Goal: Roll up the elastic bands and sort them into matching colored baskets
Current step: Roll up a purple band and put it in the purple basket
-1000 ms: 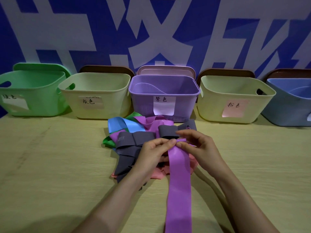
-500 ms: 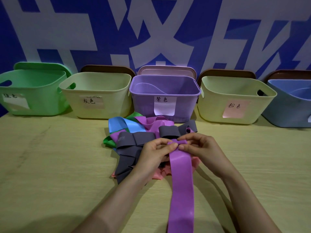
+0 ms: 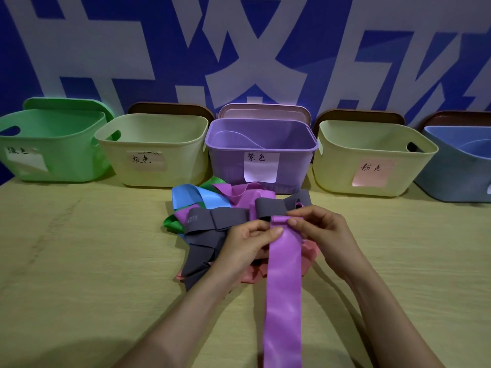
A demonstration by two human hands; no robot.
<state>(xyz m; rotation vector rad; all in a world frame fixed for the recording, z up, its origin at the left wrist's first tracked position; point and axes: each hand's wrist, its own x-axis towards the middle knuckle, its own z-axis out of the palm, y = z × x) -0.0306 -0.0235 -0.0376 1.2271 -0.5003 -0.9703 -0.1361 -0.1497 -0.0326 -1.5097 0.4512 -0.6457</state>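
Purple, thin and floppy by the look of it! Left hand pinches the rolled top end of the purple band at mid-frame, and right hand pinches the same roll from the other side. The tail runs down the desk to the bottom edge. It's light and stretchy and will likely spring open, so each grip belongs tight on the roll's edges. The purple basket waits upper centre.
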